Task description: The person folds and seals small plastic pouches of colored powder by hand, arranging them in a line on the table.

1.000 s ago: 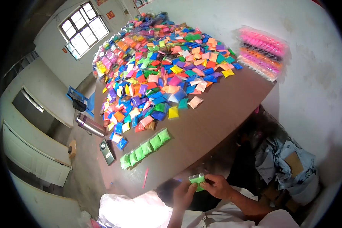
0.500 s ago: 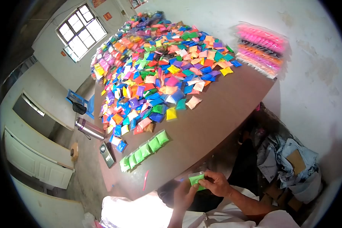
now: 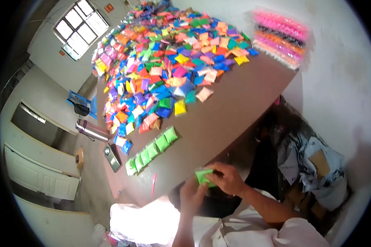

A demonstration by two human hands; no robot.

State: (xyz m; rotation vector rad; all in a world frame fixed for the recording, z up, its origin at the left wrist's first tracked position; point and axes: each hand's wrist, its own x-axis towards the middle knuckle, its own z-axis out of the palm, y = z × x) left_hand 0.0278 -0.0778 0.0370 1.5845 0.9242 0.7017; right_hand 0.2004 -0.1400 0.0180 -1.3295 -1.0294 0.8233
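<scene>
Your right hand pinches a small green sachet between thumb and bent fingers. The thumb of your left hand presses at the sachet's lower edge; its fingers are partly hidden, though the hand looks closed on the same piece. You hold this sachet just off the near edge of the brown table, apart from the row.

Six more green sachets lie in a slanting row on the near left part of the table, side by side and touching or overlapping. So six are laid out, and the seventh is in your hands rather than in line. Whether it is sealed or finished, you cannot tell from here.

Beyond the row, the large heap of coloured sachets is unsorted, its colours mixed, with some green among them. A slim pink stick lies near the row on your side, and a dark handheld device and a metal flask are to the left. Clear-wrapped bundles sit at the far right, against the wall.
</scene>
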